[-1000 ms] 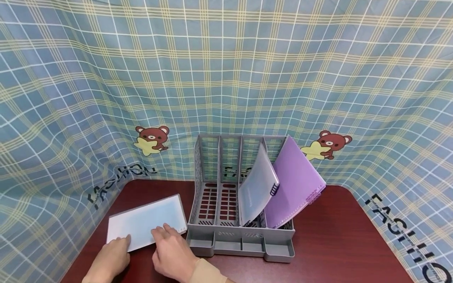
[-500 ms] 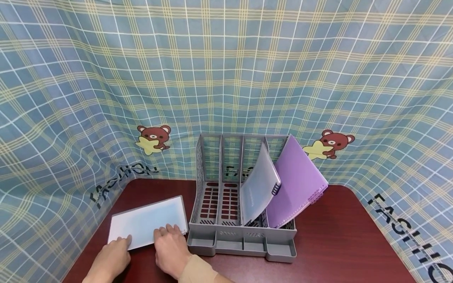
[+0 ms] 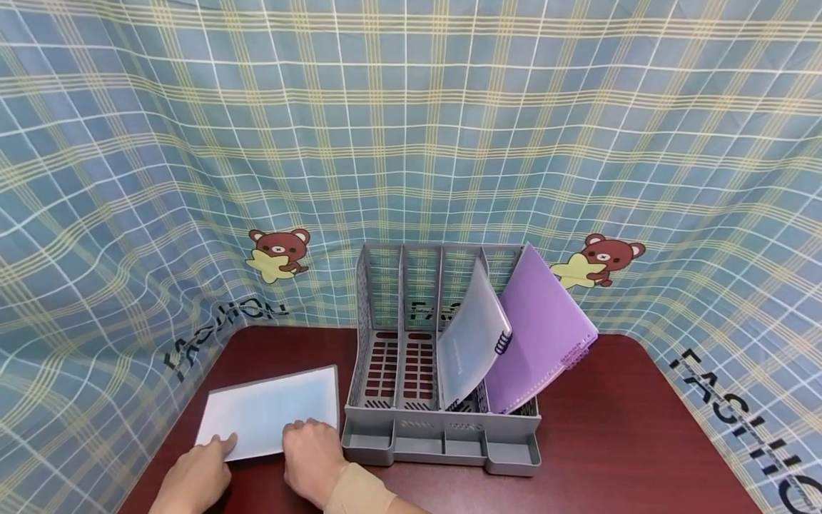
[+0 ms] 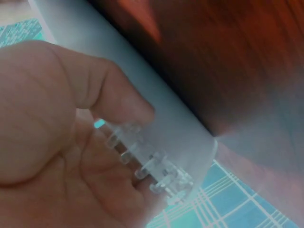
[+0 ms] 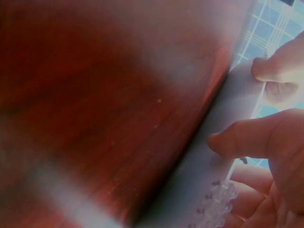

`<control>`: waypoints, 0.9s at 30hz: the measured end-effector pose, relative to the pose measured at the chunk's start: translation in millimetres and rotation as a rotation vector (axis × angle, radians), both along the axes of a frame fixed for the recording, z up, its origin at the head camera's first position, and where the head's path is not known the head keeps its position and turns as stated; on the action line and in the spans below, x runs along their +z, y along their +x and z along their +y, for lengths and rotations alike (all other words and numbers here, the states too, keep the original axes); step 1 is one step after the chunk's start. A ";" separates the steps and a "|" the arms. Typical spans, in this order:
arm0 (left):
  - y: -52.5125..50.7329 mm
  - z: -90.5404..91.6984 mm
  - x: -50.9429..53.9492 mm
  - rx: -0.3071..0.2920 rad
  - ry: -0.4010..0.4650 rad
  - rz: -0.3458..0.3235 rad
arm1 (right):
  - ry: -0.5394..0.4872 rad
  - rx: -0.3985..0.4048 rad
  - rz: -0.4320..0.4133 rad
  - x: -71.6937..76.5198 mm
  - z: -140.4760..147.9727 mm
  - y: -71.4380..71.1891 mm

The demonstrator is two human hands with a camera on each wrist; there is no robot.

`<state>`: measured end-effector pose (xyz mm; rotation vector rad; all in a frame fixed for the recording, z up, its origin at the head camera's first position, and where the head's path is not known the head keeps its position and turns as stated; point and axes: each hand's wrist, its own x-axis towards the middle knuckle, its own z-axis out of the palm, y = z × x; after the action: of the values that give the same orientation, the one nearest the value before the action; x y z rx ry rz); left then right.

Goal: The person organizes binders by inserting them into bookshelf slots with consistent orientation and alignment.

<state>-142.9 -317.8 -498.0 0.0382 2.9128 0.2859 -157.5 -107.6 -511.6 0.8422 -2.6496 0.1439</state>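
Observation:
A ring-bound notebook with a pale blue-white cover is at the table's left side, left of the grey file rack. My left hand pinches it at the near left corner. In the left wrist view the thumb presses on the cover, with the fingers behind the clear ring binding. My right hand grips the near right part. Its thumb lies on the cover in the right wrist view, and the other fingers curl behind the binding.
The grey file rack has upright slots and small front trays. A pale blue notebook and a purple notebook lean in its right-hand slots. Plaid cloth surrounds the dark red table at the back and sides.
My right hand's fingers have moved from the cover's top to the near edge and curled there. The notebook's far edge has come a little nearer. The left hand stays at its corner.

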 end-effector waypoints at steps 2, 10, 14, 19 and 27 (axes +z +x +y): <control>-0.6 -0.1 0.4 -0.003 -0.005 -0.007 | 0.005 -0.019 -0.029 0.8 -1.4 -0.5; -0.1 -2.9 -4.3 -0.046 -0.011 0.048 | 0.096 -0.004 -0.071 0.1 -4.7 -0.8; 0.4 -3.5 -6.3 -0.044 -0.010 0.049 | 0.168 0.014 -0.073 0.1 -6.2 0.7; 0.5 -4.5 -6.3 -0.041 0.001 0.048 | 0.240 0.035 -0.118 4.1 -9.0 1.1; 1.4 -7.6 -5.0 -0.031 0.009 0.001 | 0.289 0.034 -0.153 7.4 -13.2 1.9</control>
<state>-141.5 -325.4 -503.0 0.0855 2.9087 0.2938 -155.6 -120.8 -504.2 1.0026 -2.8440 -0.1784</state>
